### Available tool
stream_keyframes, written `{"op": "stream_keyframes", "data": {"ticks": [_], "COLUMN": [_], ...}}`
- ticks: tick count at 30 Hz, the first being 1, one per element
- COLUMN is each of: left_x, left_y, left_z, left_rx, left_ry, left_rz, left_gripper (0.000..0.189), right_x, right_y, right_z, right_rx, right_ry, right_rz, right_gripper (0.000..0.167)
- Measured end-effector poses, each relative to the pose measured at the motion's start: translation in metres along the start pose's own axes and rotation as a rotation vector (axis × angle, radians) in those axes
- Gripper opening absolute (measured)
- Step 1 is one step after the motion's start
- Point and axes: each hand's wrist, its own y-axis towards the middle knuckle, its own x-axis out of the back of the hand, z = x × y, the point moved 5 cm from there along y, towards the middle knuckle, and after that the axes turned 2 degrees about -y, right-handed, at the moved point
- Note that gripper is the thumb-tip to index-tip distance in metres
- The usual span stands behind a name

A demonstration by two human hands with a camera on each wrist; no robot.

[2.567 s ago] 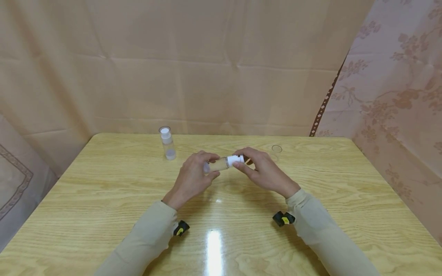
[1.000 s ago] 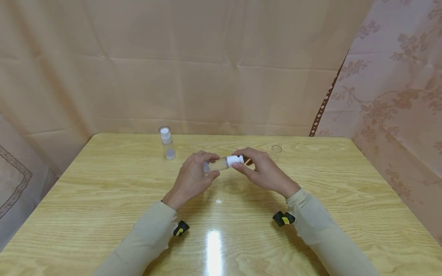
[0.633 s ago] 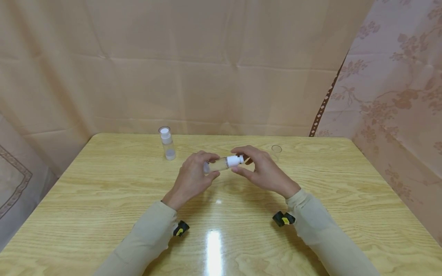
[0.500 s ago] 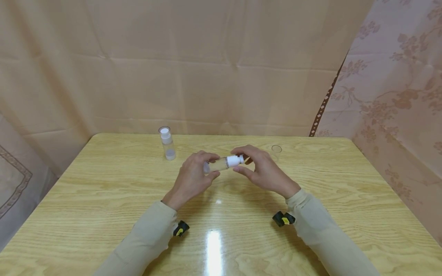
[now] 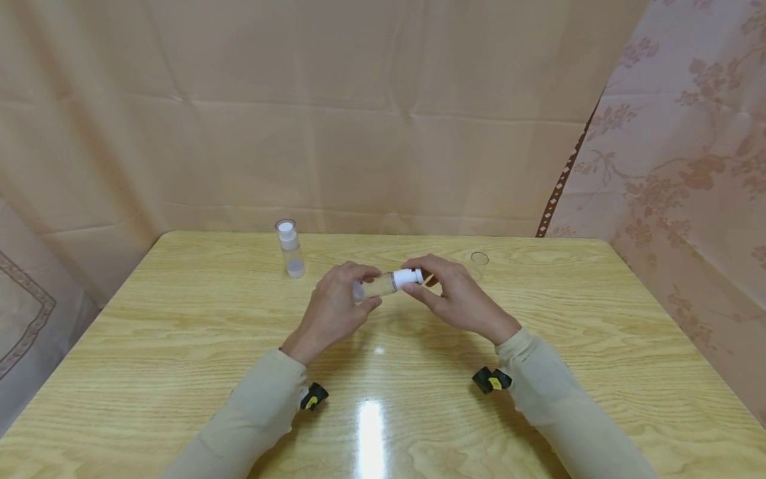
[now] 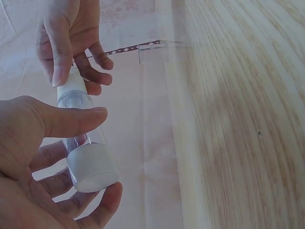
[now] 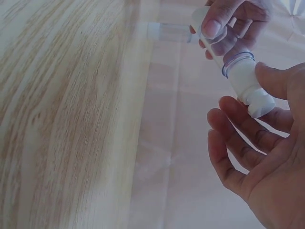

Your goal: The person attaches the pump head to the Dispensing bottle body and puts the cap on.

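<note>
In the head view a small clear pump bottle (image 5: 378, 286) is held nearly level above the table, its white pump head (image 5: 404, 279) pointing right. My left hand (image 5: 338, 299) grips the clear body, thumb on the near side; the left wrist view shows the white base (image 6: 94, 168) beside the curled fingers. At the other end, my right hand (image 5: 457, 299) pinches the white pump head between thumb and index finger. In the right wrist view the other right fingers (image 7: 233, 143) spread loosely below it.
A second pump bottle (image 5: 290, 249) with a clear cap over its white top stands upright at the back left of the wooden table (image 5: 209, 346). A transparent cap (image 5: 479, 258) stands at the back right. Curtain cloth (image 5: 359, 120) hangs behind the table.
About half a second ago the right thumb and fingers were spread looser around the pump head; now the thumb lies against it again. The left hand and bottle body stay in place.
</note>
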Motion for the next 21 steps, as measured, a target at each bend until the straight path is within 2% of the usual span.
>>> {"op": "stream_keyframes", "data": {"ticks": [6,11,16,21], "left_x": [-0.0001,-0.0001,0.0003,0.0000], "left_y": [0.0004,0.0004,0.0002,0.0001], "left_z": [-0.0007,-0.0011,-0.0014,-0.0011], "left_rx": [0.001,0.006,0.008,0.004], "left_ry": [0.001,0.008,0.013,0.010], "left_rz": [0.005,0.007,0.006,0.004], "left_gripper": [0.038,0.038,0.038,0.038], "right_x": [-0.0015,-0.0008,0.0006,0.0013], "right_y": [0.0003,0.0001,-0.0001,-0.0003], "right_z": [-0.0028,-0.0024,-0.0010,0.0000], "right_rx": [-0.038,-0.050,-0.018,0.030], "right_ry": [0.004,0.002,-0.013,-0.013], "right_rz": [0.019,0.021,0.003,-0.015], "right_gripper": [0.024,0.034,0.043,0.041]}}
